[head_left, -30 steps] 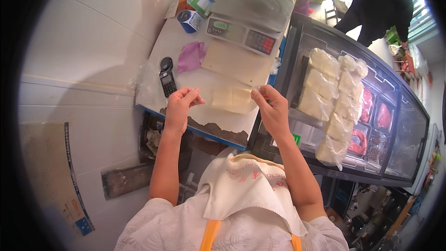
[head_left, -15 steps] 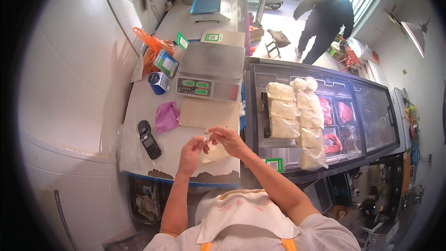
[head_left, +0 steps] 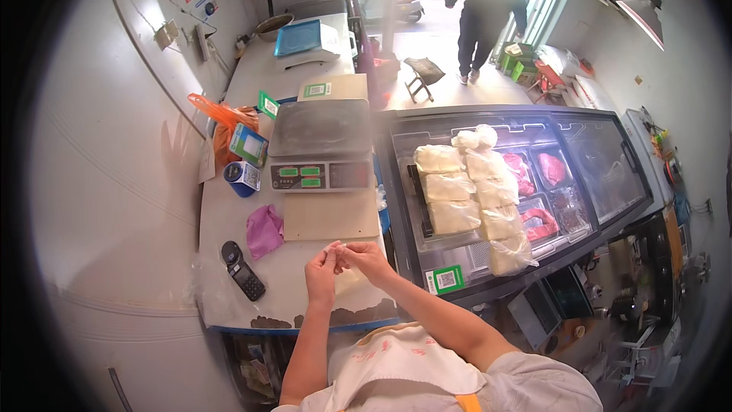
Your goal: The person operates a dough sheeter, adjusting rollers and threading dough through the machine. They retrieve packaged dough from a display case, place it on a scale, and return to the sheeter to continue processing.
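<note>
"In the head view, what is happening?"
"Left hand (head_left: 320,268) and right hand (head_left: 367,260) are meeting at lower centre, fingers pinching closed; whatever they're gripping, one cannot tell. A pale packet (head_left: 348,282) is showing just below."

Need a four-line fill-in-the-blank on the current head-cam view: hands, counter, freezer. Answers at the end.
1. The person's bare left hand and bare right hand are held close ____.
2. The black keypad handset lies to the ____ of the tan flat board.
3. The crumpled plastic bag behind the small blue-and-white box is ____ in colour.
4. The pale blocks in clear plastic lie to the ____ of the tan flat board.

Missing words: together; left; orange; right.
</note>
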The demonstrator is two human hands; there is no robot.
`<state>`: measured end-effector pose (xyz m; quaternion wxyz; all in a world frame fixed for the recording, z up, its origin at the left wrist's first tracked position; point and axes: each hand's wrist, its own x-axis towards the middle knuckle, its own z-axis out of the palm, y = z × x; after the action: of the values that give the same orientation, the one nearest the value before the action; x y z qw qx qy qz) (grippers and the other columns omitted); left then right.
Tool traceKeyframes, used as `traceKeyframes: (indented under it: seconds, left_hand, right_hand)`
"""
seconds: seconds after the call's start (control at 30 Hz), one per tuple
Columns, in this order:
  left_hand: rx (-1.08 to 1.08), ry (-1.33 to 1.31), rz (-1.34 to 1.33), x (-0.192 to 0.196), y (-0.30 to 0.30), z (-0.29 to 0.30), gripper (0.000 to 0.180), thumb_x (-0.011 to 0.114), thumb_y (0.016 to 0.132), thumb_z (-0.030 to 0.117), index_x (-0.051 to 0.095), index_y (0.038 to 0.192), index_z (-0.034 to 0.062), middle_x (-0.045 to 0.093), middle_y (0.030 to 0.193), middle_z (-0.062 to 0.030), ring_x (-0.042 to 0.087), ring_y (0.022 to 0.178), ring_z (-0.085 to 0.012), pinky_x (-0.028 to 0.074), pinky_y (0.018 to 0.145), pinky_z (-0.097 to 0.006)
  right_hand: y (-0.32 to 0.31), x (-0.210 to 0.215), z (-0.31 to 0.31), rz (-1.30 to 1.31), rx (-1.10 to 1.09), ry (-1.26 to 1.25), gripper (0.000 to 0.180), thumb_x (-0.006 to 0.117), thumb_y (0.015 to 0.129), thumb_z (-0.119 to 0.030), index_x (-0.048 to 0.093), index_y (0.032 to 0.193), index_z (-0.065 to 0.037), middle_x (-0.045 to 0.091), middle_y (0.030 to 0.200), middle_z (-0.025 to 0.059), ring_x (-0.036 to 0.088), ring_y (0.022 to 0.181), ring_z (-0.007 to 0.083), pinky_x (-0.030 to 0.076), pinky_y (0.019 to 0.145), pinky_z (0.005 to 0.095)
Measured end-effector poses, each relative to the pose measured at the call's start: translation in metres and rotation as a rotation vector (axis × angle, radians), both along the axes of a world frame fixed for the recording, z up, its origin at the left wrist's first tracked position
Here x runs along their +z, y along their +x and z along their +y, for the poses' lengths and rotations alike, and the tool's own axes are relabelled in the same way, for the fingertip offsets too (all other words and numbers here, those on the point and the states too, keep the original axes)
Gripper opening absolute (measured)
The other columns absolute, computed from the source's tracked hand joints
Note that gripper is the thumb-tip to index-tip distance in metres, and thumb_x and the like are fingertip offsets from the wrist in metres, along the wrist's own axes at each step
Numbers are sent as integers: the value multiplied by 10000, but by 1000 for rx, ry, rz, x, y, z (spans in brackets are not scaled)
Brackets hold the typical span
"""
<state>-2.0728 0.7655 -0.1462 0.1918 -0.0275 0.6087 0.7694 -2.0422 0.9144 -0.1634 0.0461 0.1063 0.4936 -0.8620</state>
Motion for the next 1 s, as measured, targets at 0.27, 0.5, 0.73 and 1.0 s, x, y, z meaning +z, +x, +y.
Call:
traceKeyframes:
  seconds: [0.27, 0.5, 0.73, 1.0]
  left_hand:
    - [47, -315, 394, -10, 13, 3, 223, 730, 1090, 165, 812, 1174, -24, 726, 914, 18, 600, 831, -60, 508, 757, -239]
    - [96, -238, 264, -22, 0, -6, 215, 731, 1088, 166, 812, 1160, -20, 764, 997, -2, 628, 865, -68, 532, 800, -254]
    - [116, -69, 73, -30, -4, -6, 233, 678, 1115, 170, 789, 1136, -33, 716, 926, 19, 593, 801, -70, 506, 774, -246]
    - [263, -515, 229, -83, -51, -57, 338, 734, 1032, 181, 636, 772, -12, 484, 684, 64, 412, 655, -71, 357, 582, -316]
  right_hand:
    - [-13, -2, -1, -194, -132, 517, 186, 747, 998, -187, 758, 1012, -2, 725, 812, 45, 648, 719, 86, 526, 650, 262]
    - [-12, -8, 20, 26, 281, 691, 208, 809, 948, -162, 714, 890, 14, 711, 764, 58, 660, 780, 114, 543, 720, 314]
    - [-1, 5, 1, 178, -52, 423, 107, 878, 915, -139, 819, 959, -60, 734, 927, 74, 656, 877, 176, 544, 807, 385]
    - [53, -42, 52, 278, 78, 987, 77, 873, 901, -99, 862, 971, -68, 775, 982, 100, 736, 952, 272, 602, 852, 378]
